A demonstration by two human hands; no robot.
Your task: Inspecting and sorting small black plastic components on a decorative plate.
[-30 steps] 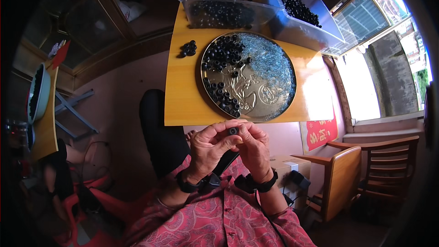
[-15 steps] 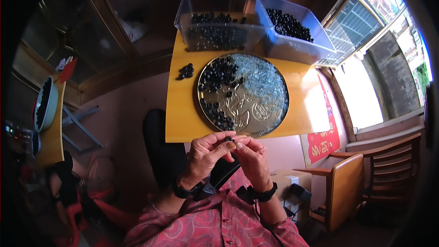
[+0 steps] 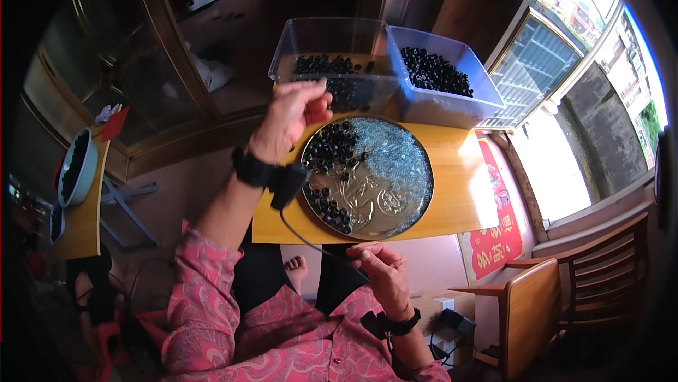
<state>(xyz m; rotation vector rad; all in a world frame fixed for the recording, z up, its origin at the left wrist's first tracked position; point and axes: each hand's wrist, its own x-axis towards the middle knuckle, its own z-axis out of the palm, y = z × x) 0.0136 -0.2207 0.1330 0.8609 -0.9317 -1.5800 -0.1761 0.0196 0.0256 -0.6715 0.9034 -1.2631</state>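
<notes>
1. Partway along, as far as can be judged: the left box (image 3: 378, 96) and right box (image 3: 446, 105) on the table (image 3: 455, 205) both hold plenty of black beads, yet many black beads (image 3: 332, 145) also lie in the tray (image 3: 367, 223), so the work looks unfinished
2. What seems left: the tray's black beads, in a larger bunch toward the far left and a smaller one toward the near left, plus a wide spread of tiny blue bits (image 3: 395, 152) on its right side; whether any single bead is finished is too small to tell
3. The black beads are squat and ring-like, with little length to them, so no clear long axis shows; they lie loose and face mixed ways, some with the hole upward
4. The left hand (image 3: 291, 117) is raised at the near wall of the left box, fingers curled in close – I cannot tell whether a bead is inside
5. The right hand (image 3: 381, 269) is below the table's near edge, thumb and fingertips drawn together in a narrow pinch – anything between them is too small or hidden to make out
</notes>
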